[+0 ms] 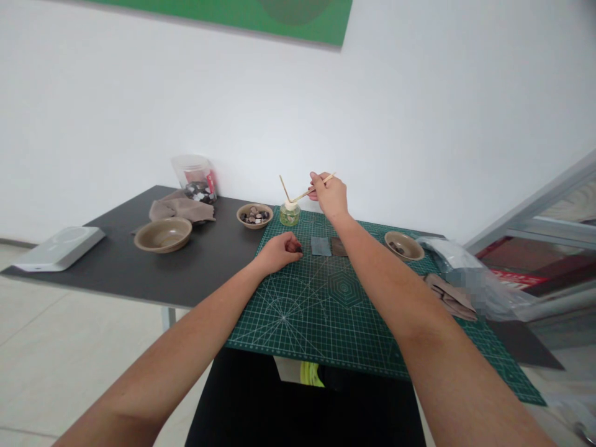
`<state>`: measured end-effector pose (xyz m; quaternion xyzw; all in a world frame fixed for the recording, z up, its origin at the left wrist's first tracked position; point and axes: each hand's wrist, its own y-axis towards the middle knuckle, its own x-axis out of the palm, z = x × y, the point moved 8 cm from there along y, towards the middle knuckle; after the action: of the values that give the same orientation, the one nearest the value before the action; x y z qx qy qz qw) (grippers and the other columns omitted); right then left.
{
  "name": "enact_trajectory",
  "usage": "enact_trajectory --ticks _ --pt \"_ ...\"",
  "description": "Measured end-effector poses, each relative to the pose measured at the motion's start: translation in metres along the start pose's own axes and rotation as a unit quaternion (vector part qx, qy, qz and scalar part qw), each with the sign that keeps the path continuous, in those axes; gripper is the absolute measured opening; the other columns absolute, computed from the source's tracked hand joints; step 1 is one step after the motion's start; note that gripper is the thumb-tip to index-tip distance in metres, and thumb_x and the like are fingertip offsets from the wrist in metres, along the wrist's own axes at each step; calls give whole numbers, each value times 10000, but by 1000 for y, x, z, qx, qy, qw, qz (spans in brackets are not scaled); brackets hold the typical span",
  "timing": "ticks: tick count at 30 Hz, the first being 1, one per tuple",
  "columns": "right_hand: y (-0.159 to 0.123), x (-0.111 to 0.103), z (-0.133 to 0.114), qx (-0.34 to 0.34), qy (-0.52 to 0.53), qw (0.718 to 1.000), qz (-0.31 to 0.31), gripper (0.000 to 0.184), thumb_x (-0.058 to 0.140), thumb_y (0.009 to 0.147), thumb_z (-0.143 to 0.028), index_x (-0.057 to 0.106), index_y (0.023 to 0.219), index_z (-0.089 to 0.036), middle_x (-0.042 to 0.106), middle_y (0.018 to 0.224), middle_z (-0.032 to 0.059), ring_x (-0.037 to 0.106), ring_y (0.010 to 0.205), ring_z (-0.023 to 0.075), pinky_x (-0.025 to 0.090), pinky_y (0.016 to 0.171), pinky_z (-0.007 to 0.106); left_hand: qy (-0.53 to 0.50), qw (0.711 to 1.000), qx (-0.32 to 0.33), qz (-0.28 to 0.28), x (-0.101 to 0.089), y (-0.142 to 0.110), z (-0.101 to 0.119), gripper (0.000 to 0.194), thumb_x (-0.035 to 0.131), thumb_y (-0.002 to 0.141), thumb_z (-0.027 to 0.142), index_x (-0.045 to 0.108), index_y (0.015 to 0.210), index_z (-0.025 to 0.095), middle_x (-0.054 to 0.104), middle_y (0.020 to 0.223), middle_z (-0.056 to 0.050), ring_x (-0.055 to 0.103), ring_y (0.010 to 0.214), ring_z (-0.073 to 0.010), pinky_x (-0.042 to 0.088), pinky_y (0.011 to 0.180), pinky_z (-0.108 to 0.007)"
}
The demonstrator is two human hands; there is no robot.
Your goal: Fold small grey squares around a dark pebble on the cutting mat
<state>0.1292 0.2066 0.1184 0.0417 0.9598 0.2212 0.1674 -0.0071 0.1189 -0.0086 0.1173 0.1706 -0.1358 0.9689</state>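
My right hand [329, 195] is closed around a thin wooden stick [303, 194], held at a slant, its lower end at the white neck of a small clear bottle [289, 214] with greenish contents. A second thin stick [284, 185] rises from the same neck, leaning left. My left hand [281, 251] rests on the green cutting mat [298, 298] in front of the bottle, fingers curled together. Something dark seems to be at its fingertips, too small to name. Just right of it lie a grey-blue square [321, 246] and a brown square [338, 246], the latter partly behind my right forearm.
A bowl of small dark and pale pieces [254, 209] stands left of the bottle. Farther left are another bowl [162, 243], a brown cloth [179, 208], a plastic tub [195, 180] and a white device [60, 248]. At right are a bowl [412, 247], folded cloth [449, 297] and plastic bag [475, 279].
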Motion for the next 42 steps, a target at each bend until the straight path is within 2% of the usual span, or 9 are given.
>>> enact_trajectory --ticks 6,11,17,22,25,28,32,35,42 --pt "9 13 2 3 -68 997 -35 368 516 957 -476 601 777 -167 694 735 66 697 626 173 598 603 306 -4 1000 -5 -6 1 0 -1 242 736 653 273 578 821 199 568 656 50 530 611 -121 424 587 -250" --pt "23 33 -4 -25 -182 981 -57 338 519 962 -421 633 763 -172 684 662 63 707 670 205 573 747 354 -18 1000 4 -3 1 0 -1 245 739 643 272 584 817 195 578 659 45 541 618 -127 431 595 -258" --pt "28 53 12 7 -268 959 -94 327 586 921 -430 677 753 -165 743 860 134 709 919 248 506 875 345 -20 1000 5 0 1 0 0 245 742 644 277 595 820 190 578 659 43 535 615 -126 432 597 -260" --pt "17 50 27 41 -266 959 -85 386 619 873 -526 675 914 -146 731 1010 154 683 982 250 485 864 326 -31 1000 -2 0 1 0 0 270 759 636 301 600 822 188 592 682 33 552 637 -132 452 621 -269" --pt "4 31 32 68 -248 966 -31 503 659 829 -542 609 1108 -126 705 1087 153 663 990 235 478 859 323 -28 1000 -2 3 1 0 2 276 761 634 312 612 826 181 598 693 27 551 641 -133 457 630 -275" --pt "-20 12 32 70 -229 971 -14 463 647 841 -481 572 1144 -139 711 936 82 660 876 204 474 803 307 -26 1000 -2 11 0 0 2 281 756 633 320 623 834 176 596 691 26 547 641 -134 459 638 -279" --pt "-68 9 29 45 -244 962 -115 277 666 826 -434 639 938 -182 695 854 27 635 803 168 454 746 275 -40 999 0 19 -2 1 3 294 760 618 324 602 822 182 577 668 41 535 619 -127 442 609 -267" --pt "-104 9 28 49 -218 960 -169 268 688 814 -401 650 973 -189 706 875 22 643 810 156 445 728 259 -13 999 9 29 -3 -1 8 284 764 620 325 564 769 187 556 641 53 512 595 -117 412 580 -254" --pt "-138 10 23 62 -203 959 -189 196 692 811 -368 668 886 -189 724 889 30 654 818 156 441 704 250 -6 1000 9 -1 0 -5 16 213 700 620 241 573 777 174 592 653 40 533 605 -120 421 598 -259"
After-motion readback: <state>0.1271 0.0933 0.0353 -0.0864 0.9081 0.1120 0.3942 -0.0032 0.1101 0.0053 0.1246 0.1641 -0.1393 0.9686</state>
